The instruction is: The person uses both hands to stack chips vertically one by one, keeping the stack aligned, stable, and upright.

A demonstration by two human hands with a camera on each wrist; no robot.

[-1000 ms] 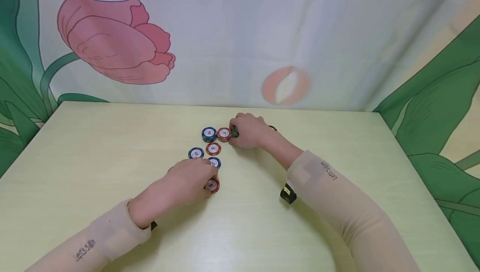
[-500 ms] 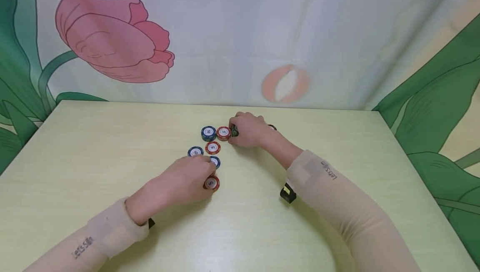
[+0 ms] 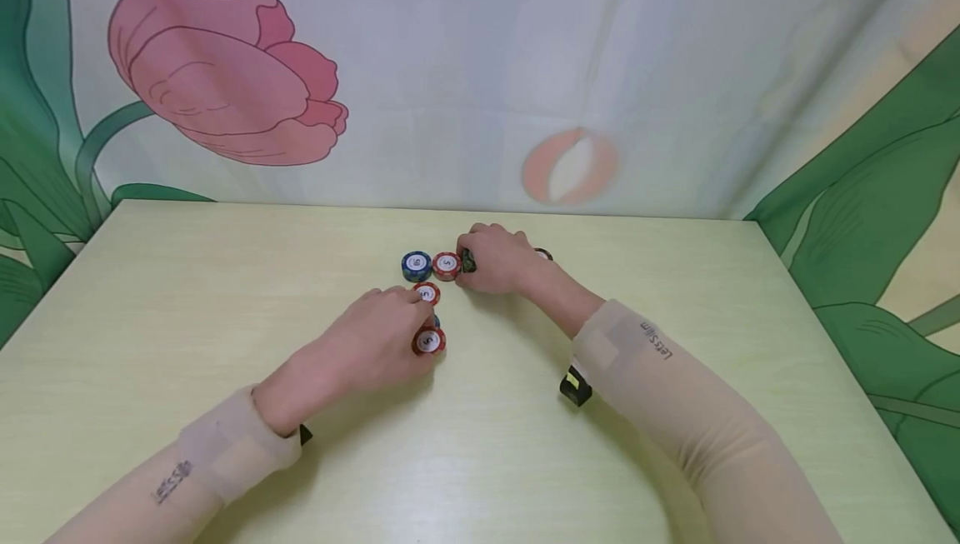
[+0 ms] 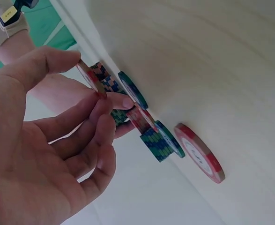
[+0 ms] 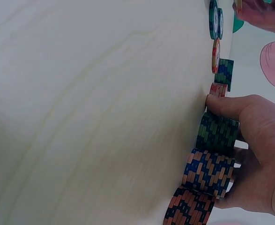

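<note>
My left hand (image 3: 367,340) pinches a red poker chip (image 3: 429,341) between thumb and fingers, raised off the table. The left wrist view shows that poker chip (image 4: 91,78) edge-on. Loose chips lie near it: a red one (image 4: 200,153) and blue ones, one of them a blue chip (image 4: 132,91). At the back, my right hand (image 3: 495,259) has its thumb and fingers curled around a stack of green chips (image 5: 217,135). The thumb tip touches a low red stack (image 5: 219,89), and other fingers sit behind a navy stack (image 5: 208,173).
A blue stack (image 3: 416,266) stands at the left end of the row. A dark stack with orange edge marks (image 5: 189,208) ends the row on the right. A patterned curtain (image 3: 435,77) hangs behind the pale table (image 3: 480,461).
My left hand has moved away from me and slightly right, carrying the red poker chip, and now covers the loose blue chips in the head view. The right hand stays in place.
</note>
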